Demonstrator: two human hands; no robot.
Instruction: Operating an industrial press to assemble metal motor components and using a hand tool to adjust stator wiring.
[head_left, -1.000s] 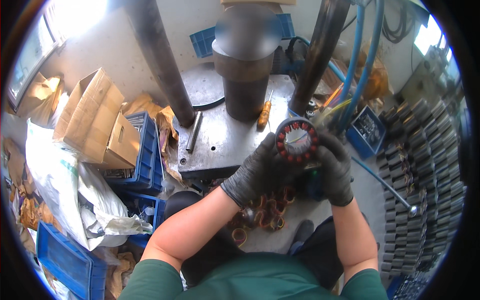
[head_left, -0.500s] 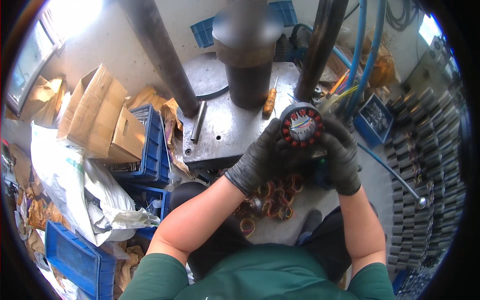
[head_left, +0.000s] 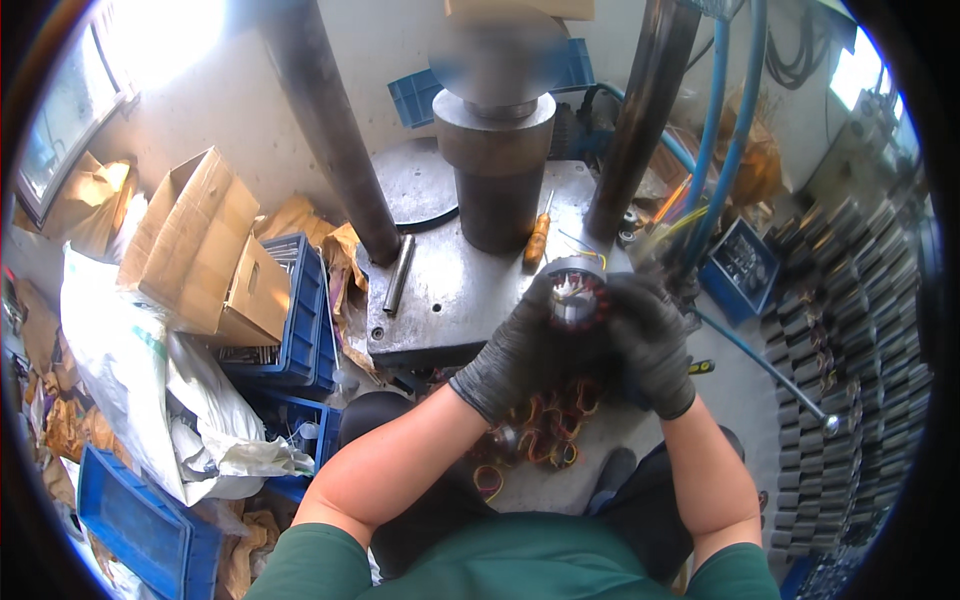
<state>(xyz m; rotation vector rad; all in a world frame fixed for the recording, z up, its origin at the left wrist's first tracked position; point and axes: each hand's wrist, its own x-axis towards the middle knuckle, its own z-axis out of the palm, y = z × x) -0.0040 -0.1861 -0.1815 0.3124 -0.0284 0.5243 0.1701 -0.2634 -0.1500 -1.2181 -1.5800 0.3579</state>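
While both gloved hands meet over the front edge of the steel press table (head_left: pixel 450 290), the head view shows a small wound motor stator (head_left: pixel 574 296) caught between them, a round piece with red and copper windings and a pale centre.

Head view, hands: the left hand (head_left: pixel 520 350) wraps the stator from about 8 o'clock, fingers curled up around its near side. The right hand (head_left: pixel 650 345) closes on it from about 4 o'clock. Both hands are clenched on the stator; neither is free. They sit about equally near it, the left covering more of its body.

Head view, axis: the stator's open face tilts up toward the camera and slightly toward 11 o'clock, so its bore axis runs roughly from the person's lap up and away. Thin wire leads stick out at its 12 o'clock edge.

Head view, surroundings: the dark press ram (head_left: pixel 495 170) stands at 11 o'clock from the stator, well apart. A screwdriver with an orange handle (head_left: pixel 537 238) lies just beyond the stator at 11 o'clock. A steel rod (head_left: pixel 398 272) lies on the table at 9 o'clock. Loose copper coils (head_left: pixel 545 430) lie below the hands at 6 o'clock. Dark stacked parts (head_left: pixel 850 330) fill the 3 o'clock side.
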